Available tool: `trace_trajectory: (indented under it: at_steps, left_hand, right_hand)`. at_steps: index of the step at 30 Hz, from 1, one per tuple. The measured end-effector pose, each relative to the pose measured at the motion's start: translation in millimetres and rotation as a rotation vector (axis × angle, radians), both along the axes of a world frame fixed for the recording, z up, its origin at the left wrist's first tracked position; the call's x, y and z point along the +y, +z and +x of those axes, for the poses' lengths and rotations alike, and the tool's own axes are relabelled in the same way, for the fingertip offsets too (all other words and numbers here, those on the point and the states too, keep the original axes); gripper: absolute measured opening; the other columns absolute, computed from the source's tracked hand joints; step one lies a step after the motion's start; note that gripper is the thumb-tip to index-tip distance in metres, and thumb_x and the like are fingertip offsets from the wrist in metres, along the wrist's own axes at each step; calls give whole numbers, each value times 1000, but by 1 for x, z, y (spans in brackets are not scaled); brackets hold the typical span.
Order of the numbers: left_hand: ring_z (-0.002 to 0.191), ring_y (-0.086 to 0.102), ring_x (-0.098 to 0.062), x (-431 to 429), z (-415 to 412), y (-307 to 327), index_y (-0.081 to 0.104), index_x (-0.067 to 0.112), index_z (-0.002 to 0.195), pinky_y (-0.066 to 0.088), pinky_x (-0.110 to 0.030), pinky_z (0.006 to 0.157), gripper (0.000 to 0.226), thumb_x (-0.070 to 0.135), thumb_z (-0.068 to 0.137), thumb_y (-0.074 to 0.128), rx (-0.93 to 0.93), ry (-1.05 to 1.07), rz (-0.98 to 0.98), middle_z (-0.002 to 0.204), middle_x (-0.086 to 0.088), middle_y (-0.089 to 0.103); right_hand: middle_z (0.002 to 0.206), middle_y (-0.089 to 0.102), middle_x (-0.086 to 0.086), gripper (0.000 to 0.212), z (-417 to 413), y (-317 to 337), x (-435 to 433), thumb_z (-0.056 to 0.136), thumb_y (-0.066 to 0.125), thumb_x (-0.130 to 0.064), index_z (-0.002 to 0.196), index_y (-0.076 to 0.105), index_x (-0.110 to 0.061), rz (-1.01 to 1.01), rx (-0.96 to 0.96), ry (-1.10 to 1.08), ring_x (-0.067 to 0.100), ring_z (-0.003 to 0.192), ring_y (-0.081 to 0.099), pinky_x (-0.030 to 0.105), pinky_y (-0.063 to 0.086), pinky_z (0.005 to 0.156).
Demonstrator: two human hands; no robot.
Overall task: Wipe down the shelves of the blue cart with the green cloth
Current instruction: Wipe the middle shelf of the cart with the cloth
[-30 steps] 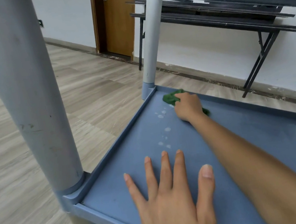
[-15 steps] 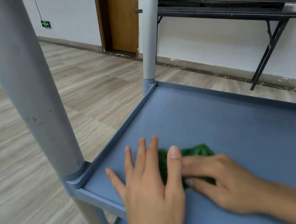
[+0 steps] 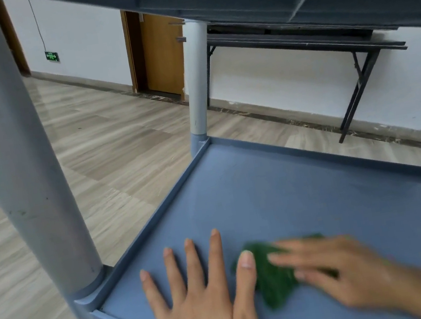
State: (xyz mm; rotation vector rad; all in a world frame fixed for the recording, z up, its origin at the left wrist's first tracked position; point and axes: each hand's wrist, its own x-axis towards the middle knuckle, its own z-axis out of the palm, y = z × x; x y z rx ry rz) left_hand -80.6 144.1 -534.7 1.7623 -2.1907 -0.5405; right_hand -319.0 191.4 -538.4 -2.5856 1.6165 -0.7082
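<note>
Right hand (image 3: pixel 339 268) has slid rightward, flat on cloth (image 3: pixel 275 281) (blurred); left hand (image 3: pixel 199 307) spread on shelf (image 3: pixel 292 196). Mid-wipe; far side likely next.

cloth (image 3: pixel 275 282) on shelf (image 3: pixel 291 188) | left hand (image 3: pixel 202 306) left of cloth | right hand (image 3: pixel 342 268) on cloth

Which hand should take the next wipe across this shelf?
Right. The right hand presses flat on the green cloth; the left hand lies spread on the bare shelf beside it, holding nothing.
</note>
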Motion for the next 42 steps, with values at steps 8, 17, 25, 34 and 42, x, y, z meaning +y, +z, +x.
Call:
trace_trajectory:
  at_steps: [8,17,25,34,42]
  left_hand:
    - [120,60,-45,-6,-3,-15,71,25,125,24,-62,102,80,69,96,11,11,-50,-265,124,-17,69]
    - [135,45,-43,-6,12,-14,65,27,133,24,-64,106,79,72,95,12,129,-51,-457,143,-8,57]
    - [154,-7,-31,8,24,-13,28,25,157,-5,-64,117,71,64,100,13,689,49,-550,169,-4,9]
    - [153,-3,-33,19,22,-5,23,6,156,-11,-47,118,65,43,103,16,832,274,-483,166,-11,15]
    - [131,29,23,16,54,13,44,36,148,17,-7,113,70,69,92,19,941,124,-248,152,22,41]
  right_hand:
    - [131,67,9,39,-60,-4,-210,97,63,-23,135,62,-27,18,-132,-675,31,118,63,29,44,99]
    - [129,64,23,39,18,-3,-276,97,50,-17,134,61,-15,38,-74,-843,47,117,55,46,45,101]
    - [124,71,3,40,120,4,-158,94,63,-31,134,62,-35,106,-149,-356,29,113,66,37,51,99]
    - [123,72,0,32,135,29,-50,89,71,-7,120,72,-14,418,-277,181,0,111,63,11,42,97]
    - [98,77,-13,15,85,31,35,82,75,-40,83,78,-25,540,-452,120,0,105,68,42,18,123]
